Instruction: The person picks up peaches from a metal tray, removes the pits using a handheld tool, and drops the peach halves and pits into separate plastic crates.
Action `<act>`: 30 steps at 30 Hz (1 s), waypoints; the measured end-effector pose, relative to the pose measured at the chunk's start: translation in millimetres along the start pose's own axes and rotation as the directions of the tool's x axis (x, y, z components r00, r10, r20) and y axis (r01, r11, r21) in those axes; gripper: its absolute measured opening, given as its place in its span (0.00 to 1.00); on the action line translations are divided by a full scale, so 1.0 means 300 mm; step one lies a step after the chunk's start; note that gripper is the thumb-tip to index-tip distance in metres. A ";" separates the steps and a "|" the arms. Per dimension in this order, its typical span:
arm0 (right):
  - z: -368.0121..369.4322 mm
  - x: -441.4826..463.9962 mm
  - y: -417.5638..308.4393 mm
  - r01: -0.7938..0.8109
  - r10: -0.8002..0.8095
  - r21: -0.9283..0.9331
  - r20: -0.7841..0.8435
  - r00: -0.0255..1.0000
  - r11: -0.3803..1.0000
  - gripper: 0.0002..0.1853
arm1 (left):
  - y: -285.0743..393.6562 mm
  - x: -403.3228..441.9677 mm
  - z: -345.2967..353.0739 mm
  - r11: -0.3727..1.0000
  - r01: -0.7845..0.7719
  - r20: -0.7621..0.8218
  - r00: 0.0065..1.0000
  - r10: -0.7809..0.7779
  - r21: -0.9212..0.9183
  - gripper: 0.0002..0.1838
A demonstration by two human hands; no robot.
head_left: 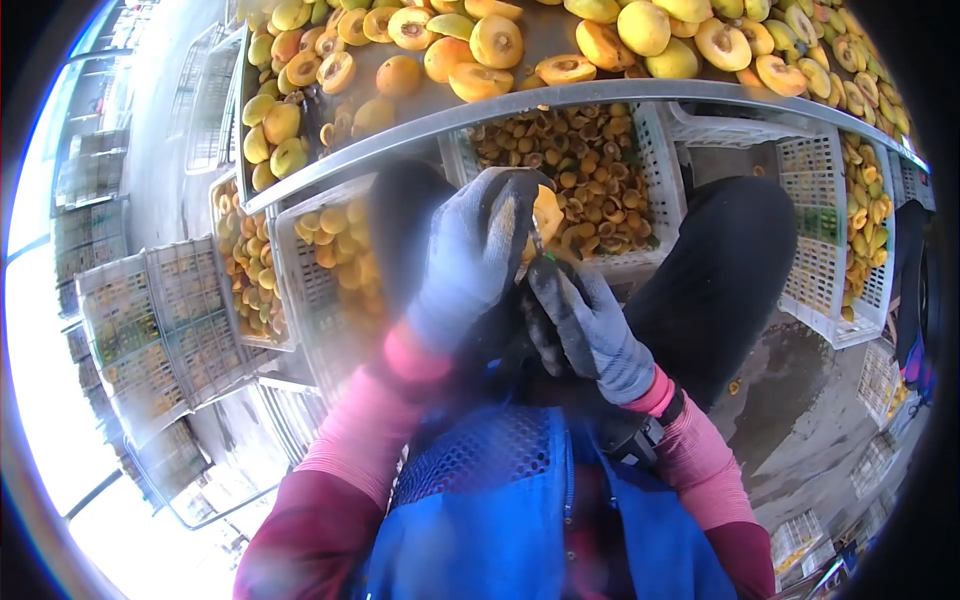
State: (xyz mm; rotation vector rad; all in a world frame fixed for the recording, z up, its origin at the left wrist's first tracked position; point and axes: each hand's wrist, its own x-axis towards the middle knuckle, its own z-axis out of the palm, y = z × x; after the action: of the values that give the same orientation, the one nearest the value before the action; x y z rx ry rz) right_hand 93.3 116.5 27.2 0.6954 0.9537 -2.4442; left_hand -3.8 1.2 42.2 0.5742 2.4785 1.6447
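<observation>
My left hand (480, 245), in a grey-white glove with dark fingers, is closed around a yellow peach (545, 212), mostly hidden by the fingers. Close below it, my right hand (580, 320), gloved in the same way, grips a small knife (537, 238). Its narrow blade meets the near side of the peach, and a bit of green shows by the fingers. Both hands are over my lap, in front of the metal table edge (560, 97). Cut peach halves (497, 41) and whole peaches (643, 28) lie on the table.
Under the table edge, between my knees, stands a white crate (655, 180) of small brownish halves or pits. Peaches fill another crate (300, 290) on the left and one (815, 220) on the right. Stacked crates (160, 330) stand farther left. Wet floor (780, 390) shows at right.
</observation>
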 end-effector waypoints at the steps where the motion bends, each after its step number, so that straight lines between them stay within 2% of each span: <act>1: 0.000 -0.004 -0.008 -0.079 0.071 0.080 0.103 0.992 0.994 0.17 | -0.015 0.004 0.000 1.000 0.001 0.026 1.000 -0.002 0.003 0.13; 4: -0.020 -0.006 -0.031 -0.344 0.215 0.257 0.424 0.880 0.903 0.18 | -0.027 -0.008 -0.001 0.999 -0.015 0.076 0.997 0.012 0.039 0.14; 5: -0.035 0.019 -0.010 -0.459 0.187 0.356 0.587 0.788 0.814 0.21 | -0.013 -0.016 0.005 0.984 0.153 0.068 0.987 -0.147 -0.093 0.15; 8: -0.019 0.023 0.010 -0.661 0.124 0.585 0.698 0.706 0.470 0.23 | 0.015 -0.013 0.003 0.888 0.336 0.173 0.940 -0.295 -0.312 0.16; 9: -0.021 0.035 0.021 -0.669 0.010 0.593 0.745 0.667 0.448 0.23 | -0.002 -0.033 0.012 0.778 0.399 0.194 0.917 -0.349 -0.485 0.15; 10: -0.024 0.050 0.040 -0.679 -0.108 0.600 0.778 0.620 0.423 0.23 | -0.021 -0.057 0.022 0.954 0.153 0.019 0.988 -0.154 -0.256 0.16; 11: -0.024 0.061 0.049 -0.692 -0.225 0.602 0.795 0.563 0.398 0.22 | -0.044 -0.082 0.033 0.995 -0.091 -0.093 0.991 0.094 0.033 0.17; 12: -0.034 0.061 0.017 -0.676 -0.269 0.597 0.801 0.535 0.433 0.22 | -0.073 -0.090 0.002 0.996 0.089 -0.145 0.986 -0.088 0.000 0.19; 14: -0.054 0.074 0.002 -0.616 -0.192 0.657 0.736 0.649 0.434 0.24 | -0.130 -0.104 -0.060 0.897 0.424 -0.232 0.867 -0.442 -0.123 0.22; 15: -0.088 0.093 0.032 -0.608 -0.123 0.672 0.708 0.696 0.423 0.24 | -0.130 -0.091 -0.137 0.895 0.428 -0.317 0.838 -0.444 -0.124 0.21; 16: -0.136 0.121 0.098 -0.603 -0.049 0.682 0.678 0.733 0.414 0.25 | -0.132 -0.075 -0.251 0.928 0.373 -0.399 0.852 -0.340 0.005 0.20; 17: -0.162 0.139 0.131 -0.604 0.032 0.686 0.649 0.760 0.406 0.26 | -0.149 -0.059 -0.358 0.908 0.359 -0.442 0.865 -0.236 0.218 0.19; 18: -0.160 0.136 0.118 -0.593 0.058 0.670 0.639 0.767 0.447 0.26 | -0.182 -0.053 -0.451 0.768 0.366 -0.390 0.906 -0.164 0.526 0.17; 19: -0.153 0.130 0.097 -0.580 0.081 0.653 0.627 0.775 0.486 0.27 | -0.224 -0.048 -0.533 0.520 0.308 -0.292 0.949 -0.115 0.796 0.16; 20: -0.147 0.133 0.082 -0.562 0.101 0.640 0.609 0.787 0.524 0.27 | -0.255 -0.035 -0.576 0.207 0.195 -0.175 0.978 -0.109 0.959 0.16; 22: -0.139 0.159 0.070 -0.509 0.160 0.615 0.532 0.832 0.602 0.26 | -0.141 0.103 -0.484 0.521 0.298 -0.315 0.947 -0.059 0.799 0.16; 23: -0.137 0.169 0.065 -0.488 0.218 0.595 0.469 0.856 0.639 0.26 | -0.121 0.170 -0.446 0.546 0.211 -0.254 0.967 0.004 0.811 0.15; 24: -0.135 0.175 0.061 -0.473 0.275 0.567 0.402 0.874 0.675 0.26 | -0.126 0.226 -0.429 0.571 0.146 -0.180 0.984 0.003 0.807 0.19; 25: -0.132 0.178 0.053 -0.457 0.298 0.535 0.360 0.884 0.710 0.26 | -0.134 0.298 -0.407 0.395 0.127 -0.074 0.986 -0.146 0.910 0.25; 26: -0.127 0.176 0.047 -0.440 0.315 0.504 0.317 0.895 0.743 0.25 | -0.183 0.367 -0.389 0.274 0.178 -0.071 0.930 -0.360 0.945 0.31; 28: -0.128 0.187 0.038 -0.379 0.326 0.440 0.194 0.925 0.814 0.25 | -0.271 0.472 -0.390 0.204 0.099 0.009 0.882 -0.471 0.974 0.32; 30: -0.138 0.192 0.040 -0.300 0.312 0.366 0.028 0.950 0.881 0.24 | -0.270 0.529 -0.396 0.191 -0.008 0.108 0.850 -0.516 0.982 0.31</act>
State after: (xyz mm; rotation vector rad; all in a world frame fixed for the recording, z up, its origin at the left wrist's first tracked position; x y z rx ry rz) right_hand 66.9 126.2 -39.1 0.9337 0.3539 -2.3440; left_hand -205.4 -70.6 35.0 0.4231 2.6874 -0.4169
